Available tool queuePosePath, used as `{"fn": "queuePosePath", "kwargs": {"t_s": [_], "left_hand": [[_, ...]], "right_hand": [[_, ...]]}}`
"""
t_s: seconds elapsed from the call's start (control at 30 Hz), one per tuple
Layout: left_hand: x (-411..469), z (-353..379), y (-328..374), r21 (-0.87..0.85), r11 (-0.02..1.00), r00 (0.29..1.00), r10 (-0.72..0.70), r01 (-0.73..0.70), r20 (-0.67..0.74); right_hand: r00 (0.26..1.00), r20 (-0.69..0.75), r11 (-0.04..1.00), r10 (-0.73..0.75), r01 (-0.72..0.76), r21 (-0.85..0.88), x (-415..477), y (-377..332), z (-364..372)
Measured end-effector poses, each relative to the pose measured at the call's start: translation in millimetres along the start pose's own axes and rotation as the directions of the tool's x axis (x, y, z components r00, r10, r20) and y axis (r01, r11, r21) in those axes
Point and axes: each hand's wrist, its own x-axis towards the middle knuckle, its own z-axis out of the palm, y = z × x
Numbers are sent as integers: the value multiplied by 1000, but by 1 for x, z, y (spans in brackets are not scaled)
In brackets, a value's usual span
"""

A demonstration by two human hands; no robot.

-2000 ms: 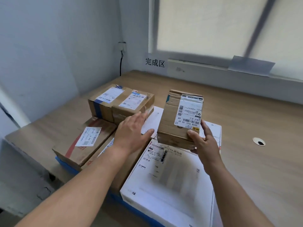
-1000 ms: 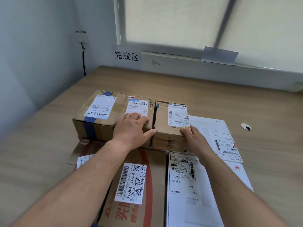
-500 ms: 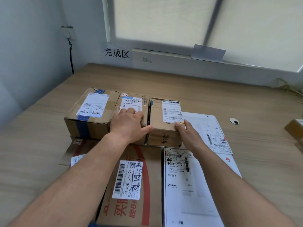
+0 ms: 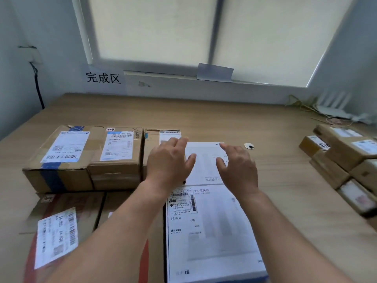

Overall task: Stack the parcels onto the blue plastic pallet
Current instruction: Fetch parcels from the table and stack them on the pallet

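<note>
Now the left hand (image 4: 169,162) and the right hand (image 4: 237,168) hover open with loose fingers, holding nothing, above the far white parcel (image 4: 206,166), while the small brown parcel (image 4: 152,144) lies flat just beside two other brown parcels (image 4: 114,176), its long axis pointing toward the window (image 4: 155,27).

three brown boxes (image 4: 118,158) stand in a row, labels up: the smallest (image 4: 152,139) partly beneath the left fingers (image 4: 177,142), the others just left of them. a flat white parcel (image 4: 204,168) lies between those and the right fingers (image 4: 223,147).
</note>
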Motion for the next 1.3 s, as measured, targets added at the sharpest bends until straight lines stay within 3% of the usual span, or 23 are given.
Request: {"fn": "queuePosePath", "kwargs": {"t_s": [0.2, 0.3, 0.7, 1.0, 1.3], "left_hand": [[-30, 39, 84, -18, 999, 997, 49, -48, 61], [-42, 57, 126, -32, 995, 986, 98, -94, 138], [-71, 124, 343, -61, 953, 936, 302, -296, 181], [-101, 177, 496, -206, 880, 844, 471, -428, 256], [-113, 233, 598, -273, 769, 710, 639, -578, 296]], "right_hand": [[978, -204, 994, -37, 16, -104, -32, 70, -39], [978, -207, 990, -1, -29, -139, -49, 113, -62], [960, -248, 954, 133, -191, -229, -114, 304, -165], [879, -393, 888, 270, -385, -251, -175, 441, -237], [755, -555, 801, 349, -547, -241, -208, 538, -266]]}}
